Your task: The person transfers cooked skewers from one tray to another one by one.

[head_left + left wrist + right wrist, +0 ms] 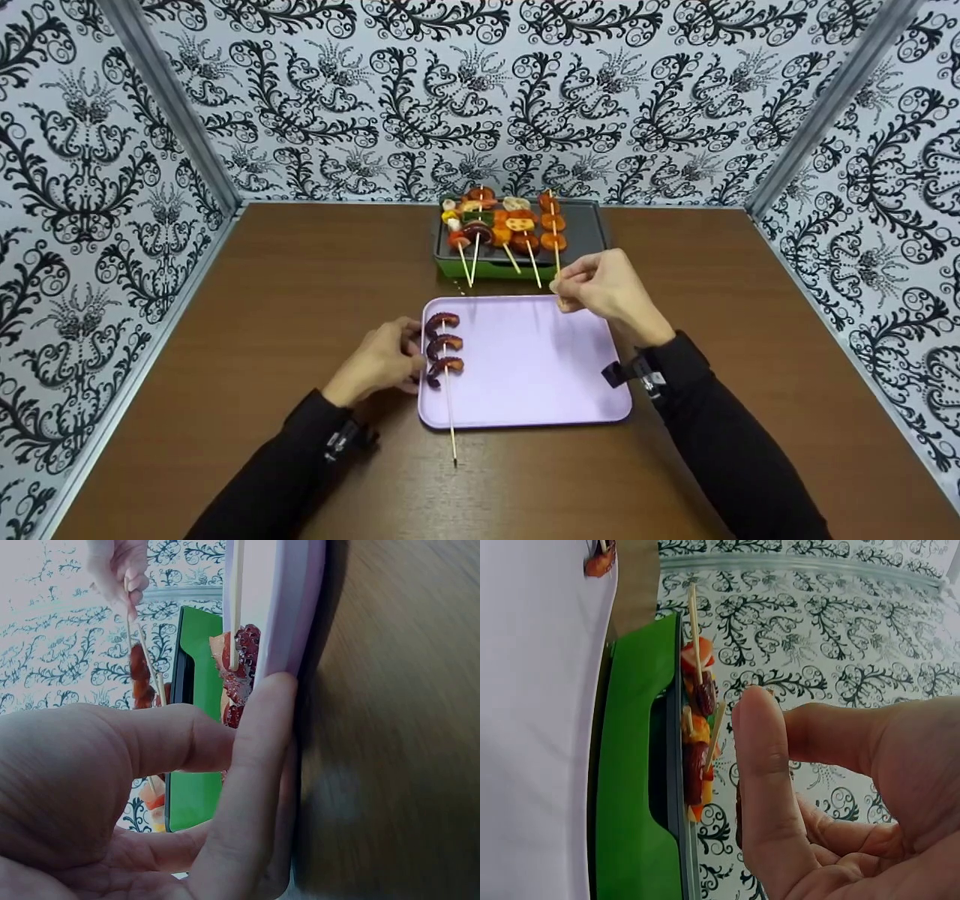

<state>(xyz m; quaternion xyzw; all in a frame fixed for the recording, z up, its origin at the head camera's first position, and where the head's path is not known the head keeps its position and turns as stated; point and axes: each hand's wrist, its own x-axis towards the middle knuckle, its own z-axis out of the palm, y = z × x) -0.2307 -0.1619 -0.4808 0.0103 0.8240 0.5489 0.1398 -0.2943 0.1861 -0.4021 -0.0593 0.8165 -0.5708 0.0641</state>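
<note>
In the head view, my right hand pinches the bare end of a skewer between thumb and fingers. Three round reddish-orange pieces sit on that skewer, over the right part of a green and black tabletop grill. My left hand grips the left rim of a lilac tray. Just inside that rim lies an octopus-tentacle skewer, its stick sticking out past the tray's front edge. The left wrist view shows the left fingers at the rim, close to the tentacle pieces.
Several other skewers with mixed pieces lie side by side on the grill's left half, sticks pointing forward. The grill stands at the back of the brown table, just behind the tray. Patterned walls enclose the back and both sides.
</note>
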